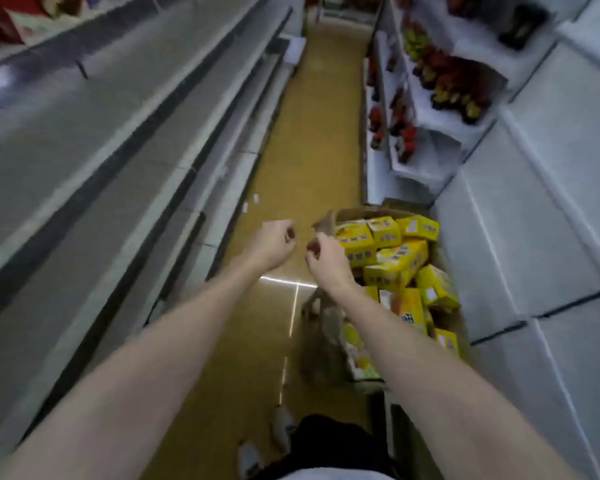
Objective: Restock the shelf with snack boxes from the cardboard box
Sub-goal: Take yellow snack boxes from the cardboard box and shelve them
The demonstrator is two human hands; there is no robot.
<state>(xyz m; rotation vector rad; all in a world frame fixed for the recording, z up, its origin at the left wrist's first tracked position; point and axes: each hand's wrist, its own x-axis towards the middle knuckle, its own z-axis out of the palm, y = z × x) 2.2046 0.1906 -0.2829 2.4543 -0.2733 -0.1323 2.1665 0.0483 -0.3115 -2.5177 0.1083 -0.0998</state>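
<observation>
A brown cardboard box (321, 341) stands on the floor at the right of the aisle, against the white shelving. Several yellow snack boxes (399, 259) lie jumbled inside it. My left hand (274, 245) hovers over the floor to the left of the box, fingers curled into the palm, holding nothing. My right hand (326, 261) hangs close to the box's upper left flap (324, 225), its fingers also curled with nothing in them. The long grey shelves (84, 150) on the left stand bare at my level.
White shelving (534, 220) lines the right side, with dark bottles (458, 88) on it farther down. Red packages (11, 19) sit on the top left shelf. The yellow-brown floor (312, 133) runs ahead between the two shelf rows. My shoes (281, 431) show below.
</observation>
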